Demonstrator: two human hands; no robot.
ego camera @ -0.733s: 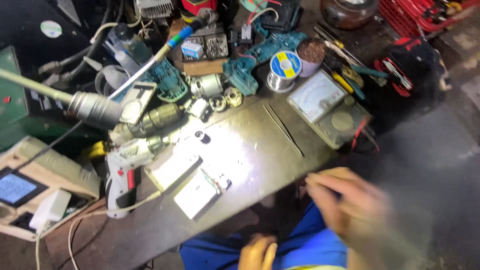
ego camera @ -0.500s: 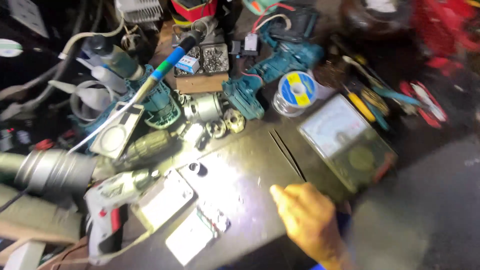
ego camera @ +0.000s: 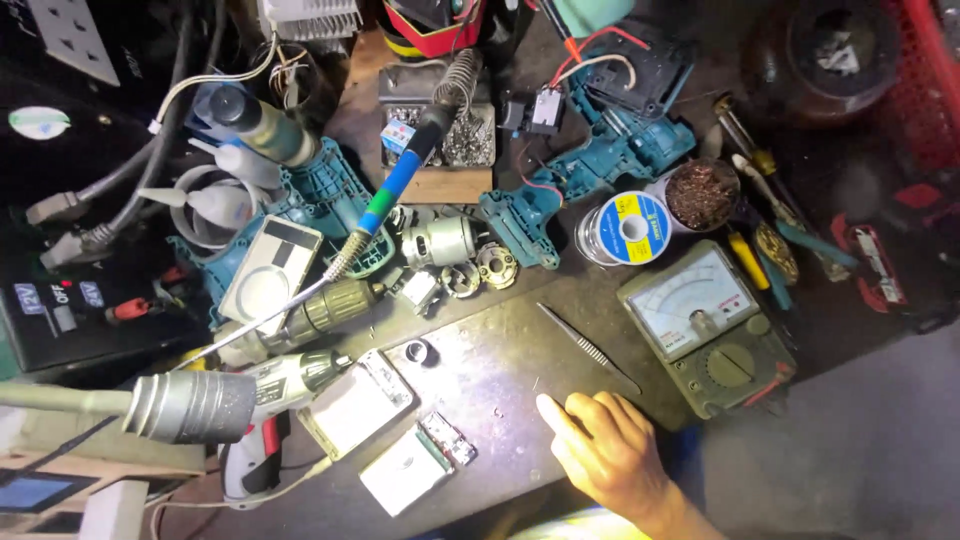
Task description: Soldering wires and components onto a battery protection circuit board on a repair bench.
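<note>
My right grip rests empty, fingers together, on the tabletop. Tweezers just above: light, stiff, slippery; pinch mid-shaft.

Right hand flat on dark workbench, empty, just below tweezers; analog multimeter beside.

Left hand out of view; right forearm cut off.
</note>
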